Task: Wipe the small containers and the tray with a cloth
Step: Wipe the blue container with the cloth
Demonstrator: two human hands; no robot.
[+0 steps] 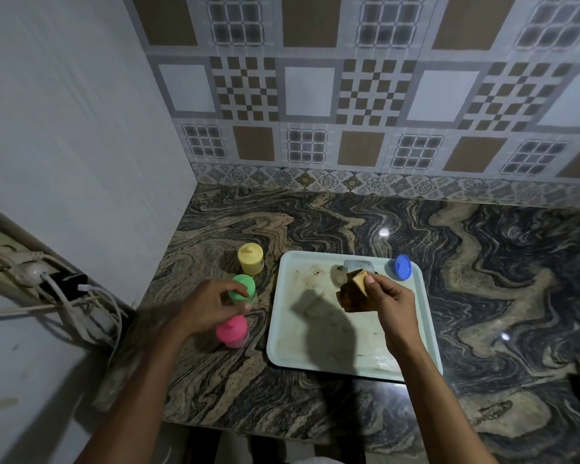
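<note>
Both forearms extended forward, left hand (211,304) blurred, fingers loosely curled, right hand (387,296) pinching cloth (350,293)

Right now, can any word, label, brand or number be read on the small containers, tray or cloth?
None: no lettering shows on the yellow-capped container, green-capped container, pink-capped container, round blue lid, pale rectangular tray or brown folded cloth in the right hand.

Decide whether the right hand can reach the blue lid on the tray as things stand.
Probably yes. The blue lid stands near the far right corner of the tray, just beyond the right hand, with nothing between them. The hand grips the cloth, so wiping looks easier than lifting.
</note>
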